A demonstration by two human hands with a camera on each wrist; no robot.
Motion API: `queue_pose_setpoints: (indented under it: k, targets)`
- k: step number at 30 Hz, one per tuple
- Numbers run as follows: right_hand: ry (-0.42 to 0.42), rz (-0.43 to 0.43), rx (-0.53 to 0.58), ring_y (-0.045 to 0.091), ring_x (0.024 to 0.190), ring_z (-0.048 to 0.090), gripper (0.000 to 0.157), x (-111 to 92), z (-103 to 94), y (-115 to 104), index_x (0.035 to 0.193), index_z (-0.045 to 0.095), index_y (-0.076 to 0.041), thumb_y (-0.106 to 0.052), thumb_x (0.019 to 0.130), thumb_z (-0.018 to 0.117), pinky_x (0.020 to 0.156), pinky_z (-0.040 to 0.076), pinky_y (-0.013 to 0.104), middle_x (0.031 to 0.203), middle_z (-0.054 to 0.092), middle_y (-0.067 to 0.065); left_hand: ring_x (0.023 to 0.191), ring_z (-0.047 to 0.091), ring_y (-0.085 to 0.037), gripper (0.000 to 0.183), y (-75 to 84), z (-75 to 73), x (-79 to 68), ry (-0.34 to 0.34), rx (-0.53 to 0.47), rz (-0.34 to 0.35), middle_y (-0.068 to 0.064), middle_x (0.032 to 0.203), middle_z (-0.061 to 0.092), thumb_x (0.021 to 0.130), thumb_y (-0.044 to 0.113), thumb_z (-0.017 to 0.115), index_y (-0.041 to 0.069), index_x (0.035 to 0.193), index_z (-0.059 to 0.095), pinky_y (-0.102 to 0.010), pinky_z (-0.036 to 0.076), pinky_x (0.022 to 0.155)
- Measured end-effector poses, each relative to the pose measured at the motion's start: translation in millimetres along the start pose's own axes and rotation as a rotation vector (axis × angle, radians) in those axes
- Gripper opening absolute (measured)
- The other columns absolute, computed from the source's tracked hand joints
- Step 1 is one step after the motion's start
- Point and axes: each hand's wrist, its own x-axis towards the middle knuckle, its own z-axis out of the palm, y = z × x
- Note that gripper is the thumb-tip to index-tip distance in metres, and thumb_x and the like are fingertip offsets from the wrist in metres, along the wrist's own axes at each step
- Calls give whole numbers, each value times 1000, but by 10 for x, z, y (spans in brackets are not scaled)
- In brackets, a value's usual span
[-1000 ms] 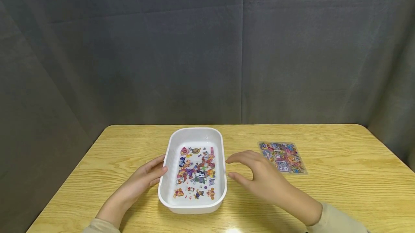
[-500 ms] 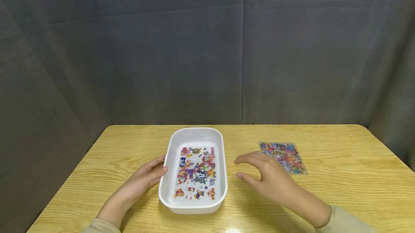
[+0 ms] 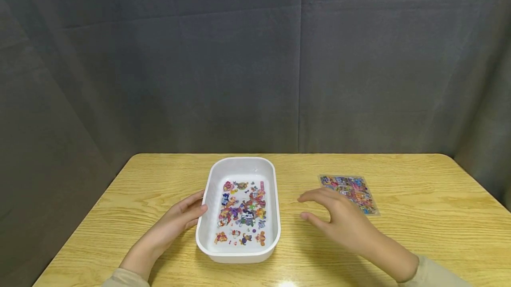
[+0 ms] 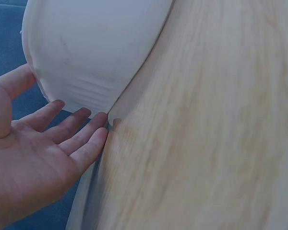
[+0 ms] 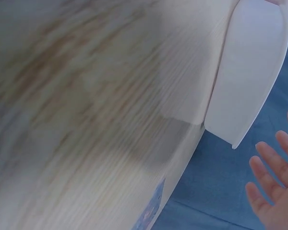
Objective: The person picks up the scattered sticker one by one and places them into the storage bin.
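Note:
A white rectangular plastic tray (image 3: 243,258) with rounded corners stands on the table. On its floor lie colourful cartoon stickers (image 3: 246,218); whether they share one clear sheet I cannot tell. My left hand (image 3: 171,225) touches the tray's left side, thumb at the rim and fingers against the outer wall. In the left wrist view those fingers (image 4: 81,139) look nearly straight. To the right of the tray, my right hand (image 3: 343,220) hovers apart from it, thumb and fingers spread with nothing between them. It partly covers a clear sheet of colourful stickers (image 3: 359,189) lying behind it.
The wood-grain table (image 3: 431,216) has rounded far corners. A dark grey curtain (image 3: 239,65) hangs behind and beside it. Bare wood shows between the tray and the sheet on the right.
My right hand has drawn away from the tray's right side, moving rightward and covering part of the sticker sheet there. The left hand and the tray have hardly moved.

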Motion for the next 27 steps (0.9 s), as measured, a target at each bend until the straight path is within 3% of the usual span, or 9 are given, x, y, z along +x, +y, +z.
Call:
queue_pose_setpoints:
  k: [13, 27]
  targets:
    - [-48, 68, -26, 28, 113, 63, 27, -88, -96, 83, 114, 71, -17, -24, 88, 77, 90, 55, 51, 120, 68, 0, 134, 45, -33, 66, -3, -2, -4, -12, -8, 1, -25, 149, 41, 100, 23, 58, -3, 153, 29, -38, 41, 110]
    - [-51, 66, -50, 30, 112, 63, 28, -158, -167, 259, 115, 71, -14, -23, 88, 76, 90, 54, 54, 118, 69, 2, 136, 42, -35, 66, -1, 0, 1, -10, -6, 2, -25, 150, 40, 100, 24, 58, -3, 153, 29, -42, 38, 112]
